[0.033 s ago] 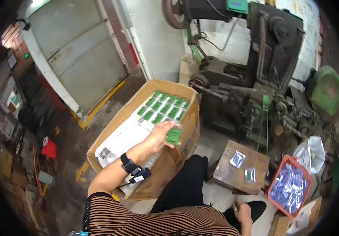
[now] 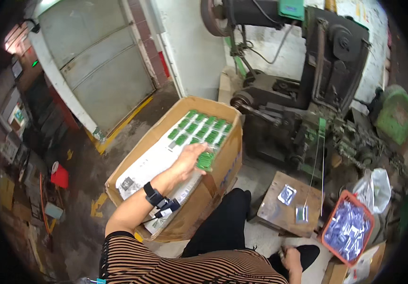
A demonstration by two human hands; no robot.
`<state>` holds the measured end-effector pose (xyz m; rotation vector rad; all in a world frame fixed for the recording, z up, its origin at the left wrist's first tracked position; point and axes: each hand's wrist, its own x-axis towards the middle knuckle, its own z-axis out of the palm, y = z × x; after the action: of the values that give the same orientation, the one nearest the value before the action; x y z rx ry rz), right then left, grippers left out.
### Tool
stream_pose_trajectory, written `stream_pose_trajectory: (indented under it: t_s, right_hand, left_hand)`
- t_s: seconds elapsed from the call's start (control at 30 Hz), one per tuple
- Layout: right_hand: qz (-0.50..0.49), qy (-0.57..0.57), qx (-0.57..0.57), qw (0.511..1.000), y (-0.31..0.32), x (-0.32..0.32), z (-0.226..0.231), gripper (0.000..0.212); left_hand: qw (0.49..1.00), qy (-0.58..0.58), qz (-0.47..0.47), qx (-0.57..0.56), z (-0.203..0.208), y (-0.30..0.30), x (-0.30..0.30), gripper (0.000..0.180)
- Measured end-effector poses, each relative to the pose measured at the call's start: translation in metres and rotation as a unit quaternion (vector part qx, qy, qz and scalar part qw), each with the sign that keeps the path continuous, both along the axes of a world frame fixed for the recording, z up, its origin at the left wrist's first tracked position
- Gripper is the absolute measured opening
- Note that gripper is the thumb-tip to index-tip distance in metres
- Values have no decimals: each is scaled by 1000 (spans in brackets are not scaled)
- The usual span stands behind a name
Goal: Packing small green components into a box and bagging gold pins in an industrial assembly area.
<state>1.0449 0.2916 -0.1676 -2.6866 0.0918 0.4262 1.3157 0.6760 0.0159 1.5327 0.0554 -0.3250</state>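
In the head view, the left hand (image 2: pixel 190 159) reaches across an open cardboard box (image 2: pixel 228 165) and holds a clear packet of green pieces (image 2: pixel 205 161), its fingers closed around the packet's left and upper part. The packet is inside the line of the box's right wall, just beside the near end of several rows of similar green packets (image 2: pixel 191 128); whether it touches the layer beneath or hangs slightly above cannot be told. Those rows lie flat at the far end of the box, on a white sheet (image 2: pixel 140 168) that stretches toward the person. A black wristband (image 2: pixel 153 195) circles the left wrist.

The right hand (image 2: pixel 291 259) is low in the picture, against the person's black-clad right leg (image 2: pixel 308 254). Its fingers are curled in, and whether they grip anything cannot be told.

To the right of the box, a small wooden worktop (image 2: pixel 271 208) carries a silvery-blue packet (image 2: pixel 287 194) and, nearer the person, a clear packet (image 2: pixel 302 214). Beside it sits a red basket (image 2: pixel 337 253) full of bluish-purple packets (image 2: pixel 349 227), with a white plastic bag (image 2: pixel 380 189) just behind. A dark machine (image 2: pixel 334 61) stands beyond the worktop, and a grey door (image 2: pixel 95 57) is at the upper left.
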Motion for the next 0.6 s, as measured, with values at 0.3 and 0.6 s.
stream_pose_trajectory:
  t_s: [0.3, 0.6]
  right_hand:
    - [39, 79, 6, 996, 32, 37, -2, 31]
    - [46, 113, 56, 991, 40, 42, -8, 22]
  left_hand:
    - [954, -151, 42, 255, -125, 80, 62, 33]
    - [972, -2, 7, 233, -99, 57, 35, 32]
